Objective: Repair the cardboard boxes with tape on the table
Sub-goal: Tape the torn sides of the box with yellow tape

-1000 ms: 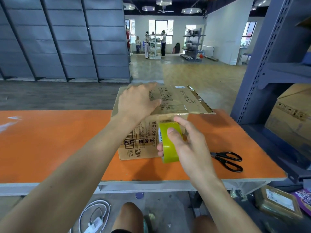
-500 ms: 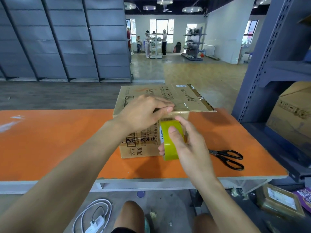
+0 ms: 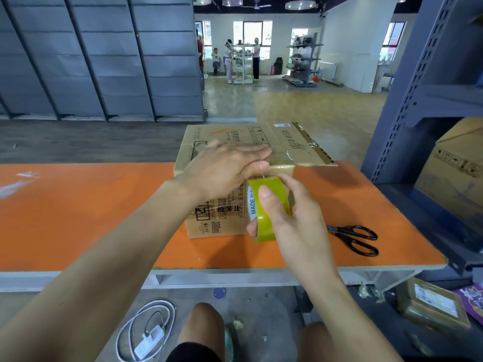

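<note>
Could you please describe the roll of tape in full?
The roll of tape is yellow-green, with a white inner core printed MADE IN in green. It is held on edge in front of the cardboard box, above the orange table. The right hand grips it, thumb across its outer band. A thin strand runs up toward the left hand.

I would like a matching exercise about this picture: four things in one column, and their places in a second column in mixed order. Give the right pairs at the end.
Things
1. tape roll
2. scissors
3. left hand
4. white cable

Places
a. on the floor below the table
b. flat on top of the box
c. gripped by the right hand
d. on the table, to the right of the box

Pairs: 1-c, 2-d, 3-b, 4-a
</note>
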